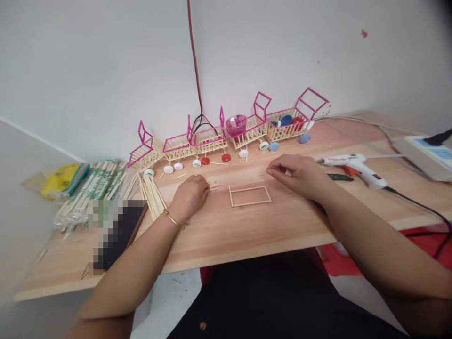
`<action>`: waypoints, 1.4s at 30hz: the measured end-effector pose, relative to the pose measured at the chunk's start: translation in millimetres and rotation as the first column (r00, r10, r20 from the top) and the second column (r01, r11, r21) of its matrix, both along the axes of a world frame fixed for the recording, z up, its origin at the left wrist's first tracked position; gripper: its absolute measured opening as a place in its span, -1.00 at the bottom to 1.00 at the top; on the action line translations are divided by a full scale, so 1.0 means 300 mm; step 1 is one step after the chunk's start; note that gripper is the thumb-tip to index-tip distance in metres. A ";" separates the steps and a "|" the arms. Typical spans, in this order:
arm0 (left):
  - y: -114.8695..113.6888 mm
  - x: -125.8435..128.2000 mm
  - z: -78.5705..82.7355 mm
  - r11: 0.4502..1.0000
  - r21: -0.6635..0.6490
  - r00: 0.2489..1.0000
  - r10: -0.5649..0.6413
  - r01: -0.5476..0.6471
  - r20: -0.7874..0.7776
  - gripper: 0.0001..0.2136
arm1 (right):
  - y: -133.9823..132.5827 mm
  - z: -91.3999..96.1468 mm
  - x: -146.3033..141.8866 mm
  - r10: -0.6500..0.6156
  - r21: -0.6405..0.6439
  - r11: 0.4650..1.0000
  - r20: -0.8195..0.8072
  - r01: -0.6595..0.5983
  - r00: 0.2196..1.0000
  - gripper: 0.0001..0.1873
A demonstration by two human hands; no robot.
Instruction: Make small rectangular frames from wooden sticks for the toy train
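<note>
A flat rectangular frame of thin wooden sticks (251,205) lies on the table between my hands, one stick end jutting past its far left corner. My left hand (192,197), with a gold bangle at the wrist, rests left of it, fingers curled down beside short loose sticks (215,187). Whether those fingers grip a stick is hidden. To the right of the frame and above the table, my right hand (296,175) is closed, thumb and fingertips drawn together; anything between them is too small to tell. A white glue gun (356,167) lies beyond my right hand.
Several stick carts (208,137) with magenta trim and bottle-cap wheels line the wall. A magenta cup (236,126) stands among them. Long sticks (152,197), wrapped stick bundles (102,181) and a blurred dark object (122,230) lie left. A power strip (429,155) and cables are right.
</note>
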State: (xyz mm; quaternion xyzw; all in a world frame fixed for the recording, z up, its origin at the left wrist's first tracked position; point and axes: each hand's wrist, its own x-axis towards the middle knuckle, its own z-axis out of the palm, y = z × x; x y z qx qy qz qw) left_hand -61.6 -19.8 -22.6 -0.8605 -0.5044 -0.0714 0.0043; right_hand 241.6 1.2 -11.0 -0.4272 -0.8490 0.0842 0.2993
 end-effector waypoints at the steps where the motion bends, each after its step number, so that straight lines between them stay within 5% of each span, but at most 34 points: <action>1: 0.001 -0.001 -0.001 1.000 0.009 1.000 0.011 -0.011 -0.006 -0.83 | 0.000 0.000 0.000 -0.001 -0.001 1.000 -0.001 0.001 1.000 -0.84; 25: 0.047 -0.072 -0.017 0.945 0.167 0.950 0.299 -0.282 -0.089 -0.78 | 0.011 -0.016 -0.002 0.009 -0.033 0.999 0.012 -0.008 1.000 -0.81; 33: 0.031 -0.067 0.014 0.988 0.056 0.987 0.146 -0.143 -0.059 -0.81 | 0.009 -0.014 0.003 0.007 -0.036 0.999 0.014 -0.006 1.000 -0.83; 42: 0.030 -0.037 0.012 0.982 0.088 0.960 0.180 -0.165 -0.216 -0.77 | 0.007 -0.013 -0.006 0.008 -0.056 0.998 0.019 -0.007 1.000 -0.82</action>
